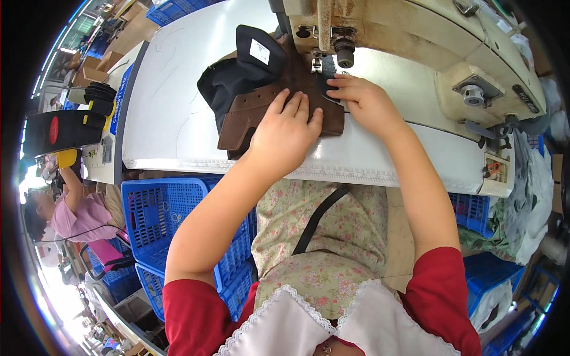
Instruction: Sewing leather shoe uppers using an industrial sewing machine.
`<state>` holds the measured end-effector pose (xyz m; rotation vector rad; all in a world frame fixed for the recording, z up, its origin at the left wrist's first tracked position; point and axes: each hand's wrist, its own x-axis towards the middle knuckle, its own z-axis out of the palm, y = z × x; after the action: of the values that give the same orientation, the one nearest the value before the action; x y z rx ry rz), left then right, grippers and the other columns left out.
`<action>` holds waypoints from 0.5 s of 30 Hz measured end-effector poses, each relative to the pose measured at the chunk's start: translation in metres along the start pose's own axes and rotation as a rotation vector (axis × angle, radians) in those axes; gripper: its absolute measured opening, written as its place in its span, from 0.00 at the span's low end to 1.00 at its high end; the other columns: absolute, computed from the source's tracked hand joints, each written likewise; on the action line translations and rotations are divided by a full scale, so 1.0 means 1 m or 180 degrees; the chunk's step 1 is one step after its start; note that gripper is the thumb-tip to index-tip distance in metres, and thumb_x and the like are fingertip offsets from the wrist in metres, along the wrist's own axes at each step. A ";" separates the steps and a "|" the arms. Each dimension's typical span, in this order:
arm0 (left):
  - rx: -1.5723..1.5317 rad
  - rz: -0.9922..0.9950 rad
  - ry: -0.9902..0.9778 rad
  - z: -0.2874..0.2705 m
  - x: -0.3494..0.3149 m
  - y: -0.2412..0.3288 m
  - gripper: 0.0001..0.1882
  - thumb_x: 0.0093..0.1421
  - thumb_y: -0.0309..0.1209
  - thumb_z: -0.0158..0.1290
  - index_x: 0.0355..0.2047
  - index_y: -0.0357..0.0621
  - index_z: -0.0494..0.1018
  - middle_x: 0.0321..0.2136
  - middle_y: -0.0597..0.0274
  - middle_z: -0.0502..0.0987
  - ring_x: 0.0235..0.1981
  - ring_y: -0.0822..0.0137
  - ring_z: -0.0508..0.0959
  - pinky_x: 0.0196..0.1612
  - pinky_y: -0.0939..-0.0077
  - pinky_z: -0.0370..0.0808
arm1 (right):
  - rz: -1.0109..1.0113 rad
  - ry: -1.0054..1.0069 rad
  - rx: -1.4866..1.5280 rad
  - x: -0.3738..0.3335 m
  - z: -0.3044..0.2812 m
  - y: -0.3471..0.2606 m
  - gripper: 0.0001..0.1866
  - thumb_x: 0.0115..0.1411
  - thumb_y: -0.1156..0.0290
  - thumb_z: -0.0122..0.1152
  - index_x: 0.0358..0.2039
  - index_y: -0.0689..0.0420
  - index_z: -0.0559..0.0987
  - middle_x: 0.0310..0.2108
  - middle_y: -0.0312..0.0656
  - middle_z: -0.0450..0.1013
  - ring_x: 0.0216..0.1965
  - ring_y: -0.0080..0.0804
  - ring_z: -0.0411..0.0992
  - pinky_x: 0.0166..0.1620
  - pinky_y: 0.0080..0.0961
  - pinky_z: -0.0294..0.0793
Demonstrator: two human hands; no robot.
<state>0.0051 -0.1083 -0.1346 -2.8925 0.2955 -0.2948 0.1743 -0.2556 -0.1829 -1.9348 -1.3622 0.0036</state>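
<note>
Maybe the worst danger is a hurt finger: the right hand (365, 101) has its fingertips near the metal foot (318, 63) of the sewing machine (409, 29), and a small slip could bring one too close. The brown piece (240, 121) could also turn crooked if one hand pushes harder than the other. The black cloth (222, 83) next to it is bunched up, so a loose fold could get caught.

The left hand (288, 127) is spread out, fingers a little apart, resting on top of the brown piece, which lies on the white desk (172, 71) by the foot. The right hand has its fingers bent. That spot is small and dark, so I cannot tell if they pinch an edge or only touch it.
</note>
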 end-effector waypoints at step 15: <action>-0.0163 0.0244 -0.0016 0.002 0.001 -0.012 0.25 0.51 0.28 0.51 0.51 0.40 0.74 0.51 0.43 0.75 0.58 0.55 0.71 0.66 0.58 0.59 | 0.0026 -0.0104 -0.0017 0.004 -0.001 0.006 0.18 0.52 0.85 0.51 0.39 0.56 0.84 0.49 0.40 0.77 0.58 0.38 0.70 0.60 0.32 0.69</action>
<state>0.0091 -0.0963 -0.1336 -2.9230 0.4177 -0.2707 0.1814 -0.2536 -0.1836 -1.9526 -1.3769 0.0357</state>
